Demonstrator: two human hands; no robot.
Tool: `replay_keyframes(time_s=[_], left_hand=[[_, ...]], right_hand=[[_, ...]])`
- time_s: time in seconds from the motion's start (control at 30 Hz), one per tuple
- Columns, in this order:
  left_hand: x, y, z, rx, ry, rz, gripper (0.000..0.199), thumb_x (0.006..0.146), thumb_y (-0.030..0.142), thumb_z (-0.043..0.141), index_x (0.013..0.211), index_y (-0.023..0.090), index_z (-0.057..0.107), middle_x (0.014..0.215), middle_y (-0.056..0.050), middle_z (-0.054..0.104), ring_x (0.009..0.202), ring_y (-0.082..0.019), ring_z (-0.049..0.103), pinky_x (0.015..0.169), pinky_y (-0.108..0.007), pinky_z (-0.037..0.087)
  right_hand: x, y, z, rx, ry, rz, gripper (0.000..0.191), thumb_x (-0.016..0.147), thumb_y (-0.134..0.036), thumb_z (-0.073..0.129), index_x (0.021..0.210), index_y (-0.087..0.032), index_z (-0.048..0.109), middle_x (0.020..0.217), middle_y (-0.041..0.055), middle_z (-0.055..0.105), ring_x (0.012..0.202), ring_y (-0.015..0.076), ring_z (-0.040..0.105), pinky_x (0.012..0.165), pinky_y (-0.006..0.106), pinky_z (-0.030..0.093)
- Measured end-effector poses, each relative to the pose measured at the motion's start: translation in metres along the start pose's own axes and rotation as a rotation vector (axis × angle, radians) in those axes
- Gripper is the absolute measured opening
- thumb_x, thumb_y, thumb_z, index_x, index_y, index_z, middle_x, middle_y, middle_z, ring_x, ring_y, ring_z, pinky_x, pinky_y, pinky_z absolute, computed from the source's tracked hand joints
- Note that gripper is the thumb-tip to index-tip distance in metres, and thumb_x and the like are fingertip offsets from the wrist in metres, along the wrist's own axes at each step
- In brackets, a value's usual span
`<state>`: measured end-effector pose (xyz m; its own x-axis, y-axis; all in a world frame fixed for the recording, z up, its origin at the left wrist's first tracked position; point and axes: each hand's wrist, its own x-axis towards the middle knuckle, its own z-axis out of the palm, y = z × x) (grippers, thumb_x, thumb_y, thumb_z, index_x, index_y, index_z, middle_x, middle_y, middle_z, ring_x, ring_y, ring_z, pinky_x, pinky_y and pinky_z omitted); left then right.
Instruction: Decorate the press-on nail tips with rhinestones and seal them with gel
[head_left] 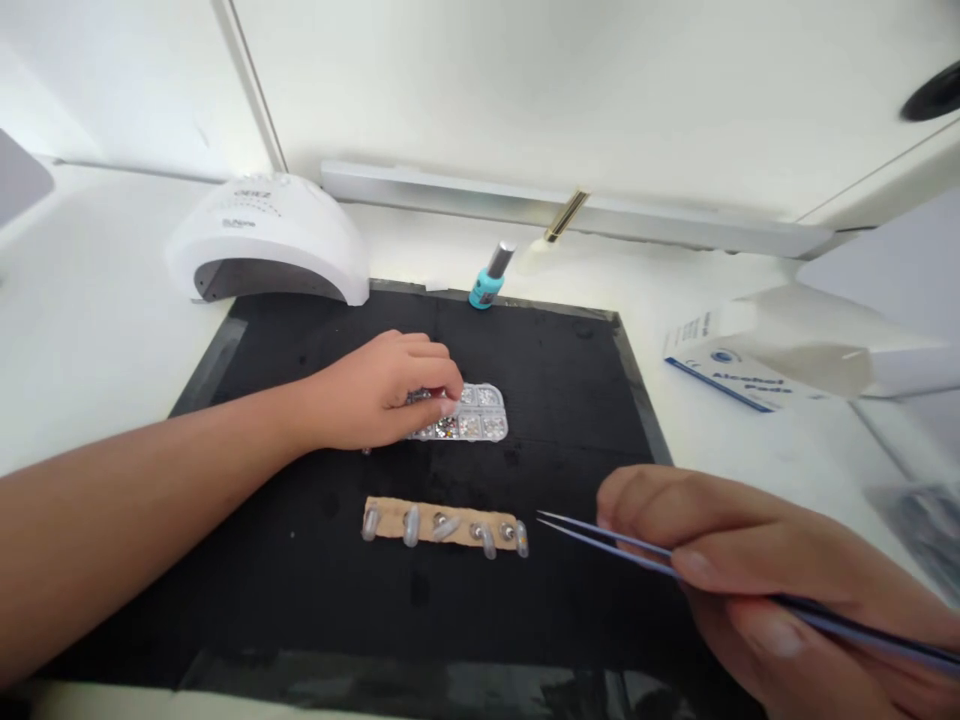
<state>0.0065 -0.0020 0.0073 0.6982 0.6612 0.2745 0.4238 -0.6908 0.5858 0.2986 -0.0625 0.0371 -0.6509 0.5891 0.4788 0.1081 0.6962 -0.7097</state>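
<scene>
My left hand [397,390] rests over the left part of a clear compartment case [487,412] of small shiny gems, thumb and index fingertip close together at one compartment. Whether anything is pinched there is too small to tell. At the lower right, my right hand [750,570] is closed on blue tweezers [622,547], whose slightly parted tips point left with nothing between them. Left of the tips lies a cardboard strip [386,520] bearing several clear nail tips [412,526]. The rightmost nail tip [522,538] has a small yellowish spot.
A black mat [300,600] covers the table's middle. Behind it stand a white nail lamp [277,230], a turquoise bottle [487,285] and a gold-capped bottle [564,218]. An alcohol pads box [750,375] lies at the right.
</scene>
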Motion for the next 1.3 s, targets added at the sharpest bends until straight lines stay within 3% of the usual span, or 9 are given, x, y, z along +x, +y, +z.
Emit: replay_keyframes(time_s=[0.1, 0.17, 0.33, 0.77, 0.97, 1.3], left_hand=[[0.0, -0.002, 0.002, -0.007, -0.017, -0.022, 0.013, 0.094, 0.021, 0.05, 0.092, 0.016, 0.062, 0.088, -0.003, 0.064, 0.086, -0.017, 0.056, 0.084, -0.035, 0.039], [0.0, -0.003, 0.001, -0.007, -0.031, -0.031, 0.012, 0.093, 0.022, 0.051, 0.092, 0.016, 0.063, 0.089, -0.003, 0.063, 0.085, -0.017, 0.056, 0.084, -0.035, 0.038], [0.003, -0.003, 0.0, -0.03, -0.053, -0.039, 0.012, 0.094, 0.022, 0.052, 0.093, 0.017, 0.062, 0.086, -0.002, 0.061, 0.084, -0.017, 0.054, 0.08, -0.033, 0.036], [0.004, 0.001, 0.001, -0.108, -0.092, -0.091, 0.012, 0.093, 0.016, 0.049, 0.092, 0.018, 0.061, 0.085, 0.0, 0.062, 0.082, -0.016, 0.051, 0.077, -0.034, 0.033], [0.004, 0.003, 0.001, -0.098, -0.077, -0.106, 0.013, 0.094, 0.017, 0.048, 0.091, 0.018, 0.061, 0.085, 0.0, 0.062, 0.08, -0.016, 0.051, 0.076, -0.034, 0.032], [0.005, 0.003, 0.001, -0.092, -0.091, -0.115, 0.017, 0.095, 0.017, 0.046, 0.089, 0.019, 0.062, 0.084, -0.002, 0.063, 0.079, -0.017, 0.051, 0.075, -0.035, 0.033]], right_hand=[[0.02, 0.0, -0.007, -0.056, -0.057, 0.068, 0.028, 0.089, -0.009, 0.049, 0.113, -0.018, 0.06, 0.093, 0.0126, 0.064, 0.089, 0.0239, 0.066, 0.08, 0.04, 0.059], [0.036, 0.011, -0.004, -0.025, -0.122, -0.1, 0.03, 0.08, -0.008, 0.057, 0.109, -0.016, 0.062, 0.093, 0.0122, 0.063, 0.087, 0.0234, 0.065, 0.073, 0.038, 0.058], [0.063, 0.048, 0.016, -0.044, -0.066, -0.189, 0.019, 0.079, -0.007, 0.053, 0.093, -0.017, 0.061, 0.077, 0.0057, 0.062, 0.072, 0.0166, 0.063, 0.064, 0.03, 0.056], [0.062, 0.054, 0.021, -0.189, -0.22, -0.097, 0.016, 0.086, -0.009, 0.049, 0.098, -0.019, 0.055, 0.08, 0.0056, 0.066, 0.078, 0.0169, 0.066, 0.07, 0.029, 0.057], [0.064, 0.067, 0.028, -0.137, -0.146, -0.248, 0.011, 0.086, -0.013, 0.046, 0.091, -0.018, 0.054, 0.071, 0.0048, 0.063, 0.066, 0.0159, 0.063, 0.058, 0.027, 0.054], [0.065, 0.066, 0.027, -0.141, -0.201, -0.195, 0.015, 0.085, -0.013, 0.048, 0.097, -0.018, 0.054, 0.075, 0.006, 0.065, 0.07, 0.0175, 0.065, 0.058, 0.028, 0.054]])
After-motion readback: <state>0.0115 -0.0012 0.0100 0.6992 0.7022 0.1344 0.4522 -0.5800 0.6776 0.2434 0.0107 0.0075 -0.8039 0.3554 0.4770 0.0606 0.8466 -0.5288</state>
